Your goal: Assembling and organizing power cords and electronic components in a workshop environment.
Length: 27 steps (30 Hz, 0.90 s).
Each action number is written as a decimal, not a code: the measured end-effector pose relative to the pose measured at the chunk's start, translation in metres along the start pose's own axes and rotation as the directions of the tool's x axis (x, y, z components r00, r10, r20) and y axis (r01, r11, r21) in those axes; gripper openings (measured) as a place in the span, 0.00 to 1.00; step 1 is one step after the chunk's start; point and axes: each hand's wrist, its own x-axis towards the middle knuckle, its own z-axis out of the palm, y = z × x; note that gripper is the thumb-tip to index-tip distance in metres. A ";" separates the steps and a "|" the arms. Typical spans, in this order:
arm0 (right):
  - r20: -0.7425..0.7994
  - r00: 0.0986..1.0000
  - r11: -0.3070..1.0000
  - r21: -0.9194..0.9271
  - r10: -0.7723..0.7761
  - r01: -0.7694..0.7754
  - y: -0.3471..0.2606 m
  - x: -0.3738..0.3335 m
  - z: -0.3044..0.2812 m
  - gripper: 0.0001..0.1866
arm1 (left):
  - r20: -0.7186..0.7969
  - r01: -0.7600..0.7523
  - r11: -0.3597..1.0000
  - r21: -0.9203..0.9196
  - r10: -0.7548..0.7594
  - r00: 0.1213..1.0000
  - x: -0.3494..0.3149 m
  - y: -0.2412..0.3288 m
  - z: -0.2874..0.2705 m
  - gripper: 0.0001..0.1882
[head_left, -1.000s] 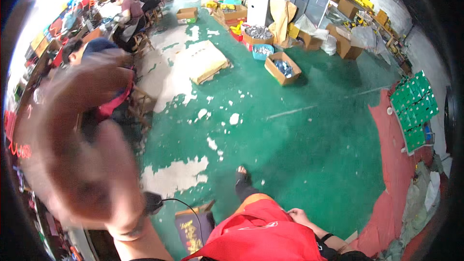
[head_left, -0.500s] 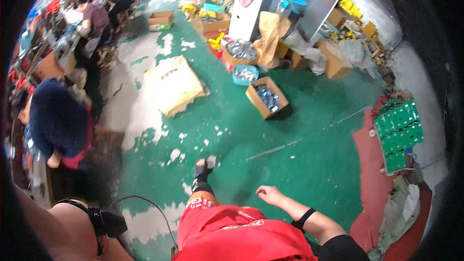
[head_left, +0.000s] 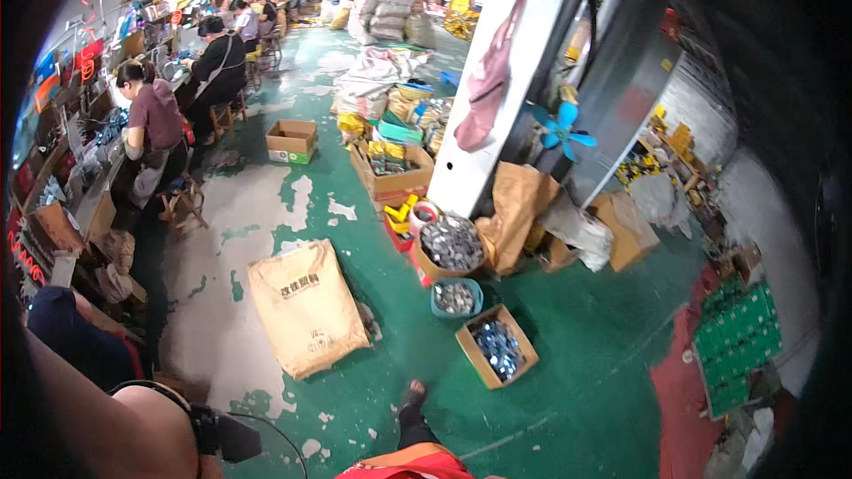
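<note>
My left arm (head_left: 155,426) comes in at the lower left, with a black strapped-on device (head_left: 229,435) and a cable trailing from it. The left hand itself lies outside the picture. My right hand is out of view too. A bit of red clothing (head_left: 413,463) and one foot (head_left: 412,392) show at the bottom. Ahead of the foot a large tan paper sack (head_left: 306,310) lies flat on the floor. Right of it stand an open carton (head_left: 480,374) of shiny bluish pieces and a blue tub (head_left: 477,300) of silvery pieces.
A bigger carton (head_left: 431,264) of metal pieces stands by a white pillar (head_left: 466,98). Along the left, people sit at a cluttered workbench; the nearest person (head_left: 71,337) is close to my left arm. A blue fan (head_left: 564,130) and green sheet (head_left: 737,341) are at right.
The view has tilted up and moved forward, so the sack and cartons sit lower and the far room shows. My right hand, seen half a second ago, has left the picture.
</note>
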 end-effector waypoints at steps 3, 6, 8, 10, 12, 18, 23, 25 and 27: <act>0.021 0.996 0.978 -0.194 0.088 -0.082 -0.058 0.090 -0.101 0.30 | -0.044 0.018 0.998 0.066 -0.015 0.999 0.038 -0.005 0.096 0.19; 0.028 0.978 0.919 -0.351 0.204 -0.182 -0.121 0.154 -0.177 0.32 | -0.040 0.039 0.992 0.117 -0.035 0.999 0.086 -0.013 0.186 0.20; 0.030 0.957 0.862 -0.445 0.288 -0.245 -0.165 0.182 -0.215 0.34 | -0.020 0.054 0.987 0.151 -0.051 0.998 0.124 -0.025 0.233 0.20; -0.172 0.981 0.845 -0.534 -0.084 -0.021 -0.211 0.239 -0.272 0.16 | -0.005 0.068 0.977 0.201 -0.069 0.998 0.158 -0.035 0.267 0.20; -0.260 0.958 0.828 -0.559 -0.122 -0.046 -0.326 0.283 -0.317 0.15 | -0.004 0.101 0.953 0.285 -0.105 0.995 0.184 -0.048 0.296 0.20; -0.191 0.884 0.793 -0.549 -0.427 0.264 -0.521 0.439 -0.413 0.12 | 0.092 0.127 0.959 0.252 -0.154 0.984 0.236 -0.142 0.423 0.21; -0.030 0.904 0.775 -0.527 -0.426 0.348 -0.622 0.544 -0.418 0.12 | 0.091 0.109 0.945 0.308 -0.144 0.985 0.287 -0.233 0.486 0.22; -0.045 0.972 0.854 -0.488 -0.231 0.180 -0.616 0.577 -0.439 0.13 | 0.147 -0.019 0.961 0.278 -0.023 0.989 0.313 -0.298 0.552 0.23; 0.006 0.995 0.647 -0.760 -0.096 0.067 -0.595 0.610 -0.461 0.15 | 0.308 -0.094 0.960 0.264 0.009 0.951 0.324 -0.352 0.615 0.26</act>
